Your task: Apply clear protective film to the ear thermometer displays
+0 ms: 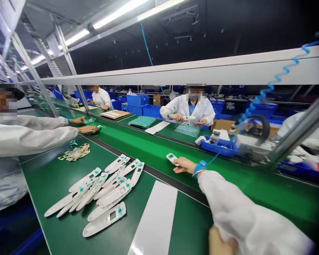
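Note:
My right hand point(184, 165) reaches out over the green belt, its fingers closed round the near end of a white handheld device point(171, 158) with a small display window. A blue wrist strap point(201, 166) with a cord sits at that wrist. Low in the picture, my left hand point(220, 242) shows only in part beneath the right sleeve; it is blurred and its fingers cannot be made out. To the left, several long white plastic housings point(106, 223) with square windows and teal round parts lie in an overlapping pile on the green table point(77, 241).
The green belt point(138, 148) runs across, bordered by a dark rail. A white strip point(159, 216) lies on the table. At left, a co-worker's hands point(89, 129) are over the belt near beige parts point(77, 152). Opposite, a person holds a white device beside a blue bin point(223, 146).

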A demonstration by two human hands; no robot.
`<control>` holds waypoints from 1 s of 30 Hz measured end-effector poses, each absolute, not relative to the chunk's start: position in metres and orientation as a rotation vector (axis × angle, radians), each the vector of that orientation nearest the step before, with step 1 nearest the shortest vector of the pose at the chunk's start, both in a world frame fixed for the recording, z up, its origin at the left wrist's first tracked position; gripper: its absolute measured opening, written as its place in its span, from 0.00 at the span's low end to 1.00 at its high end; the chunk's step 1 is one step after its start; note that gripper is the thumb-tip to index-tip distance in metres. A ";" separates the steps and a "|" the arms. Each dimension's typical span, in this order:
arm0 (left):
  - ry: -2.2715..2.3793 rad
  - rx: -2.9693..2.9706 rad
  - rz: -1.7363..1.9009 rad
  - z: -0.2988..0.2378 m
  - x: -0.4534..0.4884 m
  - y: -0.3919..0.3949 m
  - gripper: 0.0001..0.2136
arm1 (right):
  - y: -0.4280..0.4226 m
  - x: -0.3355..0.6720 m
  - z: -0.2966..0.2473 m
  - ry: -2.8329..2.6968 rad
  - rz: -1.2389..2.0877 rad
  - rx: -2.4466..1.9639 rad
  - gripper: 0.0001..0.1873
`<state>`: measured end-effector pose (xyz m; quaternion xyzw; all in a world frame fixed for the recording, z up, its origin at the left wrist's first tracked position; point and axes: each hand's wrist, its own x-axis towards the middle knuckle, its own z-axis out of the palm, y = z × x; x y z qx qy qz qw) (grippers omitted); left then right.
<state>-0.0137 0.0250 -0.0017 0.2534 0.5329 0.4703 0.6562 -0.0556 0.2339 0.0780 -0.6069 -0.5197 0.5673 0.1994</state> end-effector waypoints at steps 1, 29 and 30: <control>1.201 0.514 1.119 0.000 -0.014 0.022 0.15 | 0.224 -0.030 0.086 -1.408 1.625 -1.646 0.08; 1.103 0.757 0.929 0.098 -0.023 -0.050 0.13 | -0.089 0.150 0.065 -1.473 0.580 -1.497 0.07; 1.099 0.759 0.926 0.097 -0.022 -0.050 0.13 | -0.085 0.148 0.070 -1.534 0.539 -1.457 0.06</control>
